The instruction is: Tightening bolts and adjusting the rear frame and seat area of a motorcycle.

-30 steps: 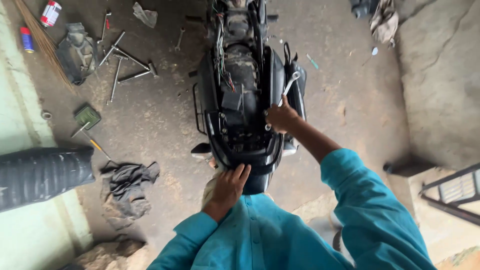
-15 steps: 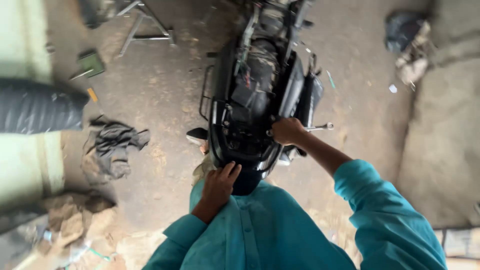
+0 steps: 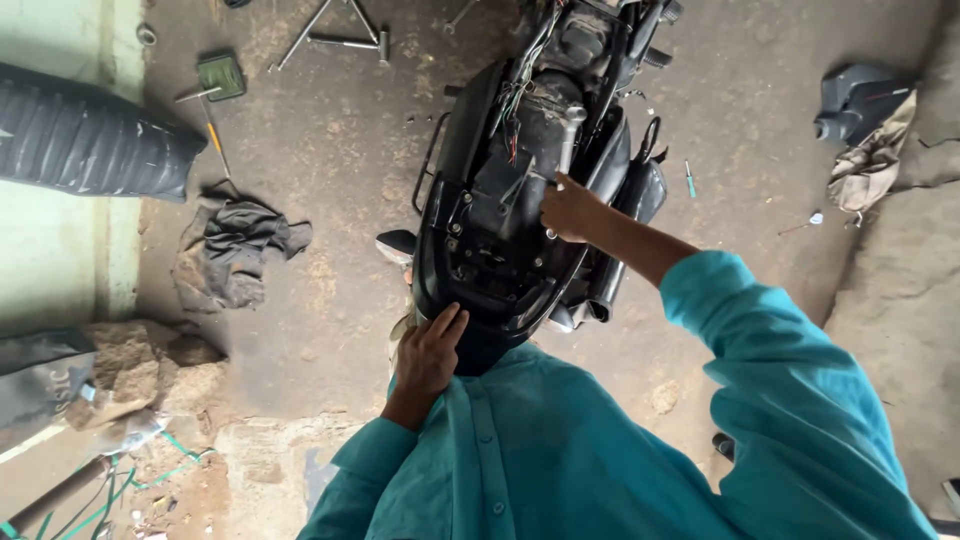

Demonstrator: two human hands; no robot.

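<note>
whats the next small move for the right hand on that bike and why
Probably turn the metal tool it grips: the right hand is closed on it inside the open frame of the black motorcycle, while the left hand braces the tail.

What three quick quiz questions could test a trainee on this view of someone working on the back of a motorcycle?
1. True or false: the left hand rests on the motorcycle's black tail cowl.
2. What does the right hand grip? A) a silver tool B) a rag C) a hose
3. What lies on the floor left of the motorcycle, below the removed black seat?

Key: 1. True. 2. A, the silver tool stands up from the frame. 3. A crumpled dark rag.
</note>
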